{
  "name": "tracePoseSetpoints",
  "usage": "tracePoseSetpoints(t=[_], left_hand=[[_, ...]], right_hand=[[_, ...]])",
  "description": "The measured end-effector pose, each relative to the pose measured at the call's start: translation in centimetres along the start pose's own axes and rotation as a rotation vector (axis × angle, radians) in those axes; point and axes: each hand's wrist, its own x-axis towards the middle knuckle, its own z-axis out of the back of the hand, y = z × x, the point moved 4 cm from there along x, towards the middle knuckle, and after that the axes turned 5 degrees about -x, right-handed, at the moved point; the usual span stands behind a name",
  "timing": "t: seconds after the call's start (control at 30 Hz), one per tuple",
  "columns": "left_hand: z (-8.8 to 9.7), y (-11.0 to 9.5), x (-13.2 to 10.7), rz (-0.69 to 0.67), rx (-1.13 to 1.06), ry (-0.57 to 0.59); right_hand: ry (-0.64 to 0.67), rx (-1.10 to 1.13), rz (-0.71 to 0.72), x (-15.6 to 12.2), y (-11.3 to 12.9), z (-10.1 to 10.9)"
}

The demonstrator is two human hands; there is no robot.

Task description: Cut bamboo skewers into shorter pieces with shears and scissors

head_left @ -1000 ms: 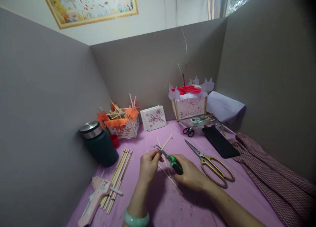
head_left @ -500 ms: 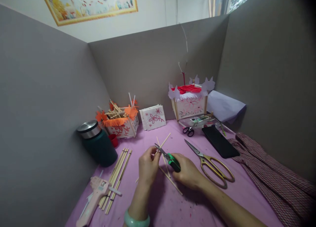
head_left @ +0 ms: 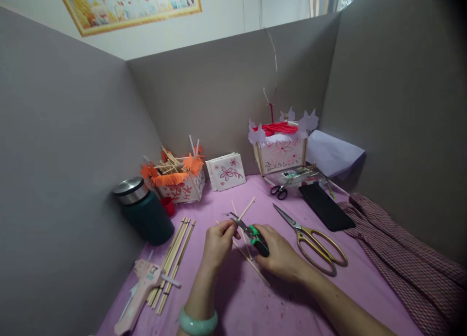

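Note:
My right hand (head_left: 275, 251) is wrapped round green-and-black handled pliers (head_left: 258, 239), their narrow jaws pointing left. My left hand (head_left: 219, 241), with a pale green bangle on its wrist, is closed in a pinch at the jaws. A thin wooden stick (head_left: 247, 209) slants from the upper right down to the jaws and the left fingertips, which hide its near end. More loose sticks (head_left: 257, 270) lie crossed on the purple cloth beneath both hands. Gold-handled scissors (head_left: 314, 241) rest on the cloth, right of my right hand.
On the left are a glue gun (head_left: 144, 287), bundled sticks (head_left: 175, 260) and a dark green flask (head_left: 146, 214). Decorated boxes (head_left: 182, 192) (head_left: 280, 156) and floral cards (head_left: 226, 173) stand behind. A black phone (head_left: 326, 207), small scissors (head_left: 278, 192) and checked fabric (head_left: 394, 258) are to the right.
The pliers and my right hand have shifted slightly right, and their jaws now show more apart. My left fingertips have turned a little, still pinched. The view has tilted slightly.

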Motion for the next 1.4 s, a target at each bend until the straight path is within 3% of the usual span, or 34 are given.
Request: tracePoseSetpoints(t=[0.2, 0.53, 0.67, 0.83, 0.93, 1.4], left_hand=[[0.0, -0.2, -0.1, -0.026, 0.038, -0.006], [-0.3, -0.7, -0.6, -0.123, 0.152, -0.187], [-0.4, -0.8, -0.6, -0.143, 0.131, -0.152], [-0.3, 0.0, -0.4, -0.032, 0.082, -0.048], [-0.2, 0.2, -0.2, -0.033, 0.107, -0.033], [-0.3, -0.8, -0.6, -0.169, 0.233, -0.173]], right_hand=[[-0.014, 0.001, 0.008, 0.0, -0.2, 0.0], [-0.028, -0.024, -0.018, 0.5, -0.3, -0.4], [-0.054, -0.028, 0.011, 0.2, -0.4, -0.5], [-0.05, -0.041, 0.03, 0.2, -0.5, -0.5], [-0.058, -0.051, 0.035, 0.2, -0.6, -0.5], [-0.054, -0.077, -0.029, 0.7, -0.3, -0.6]])
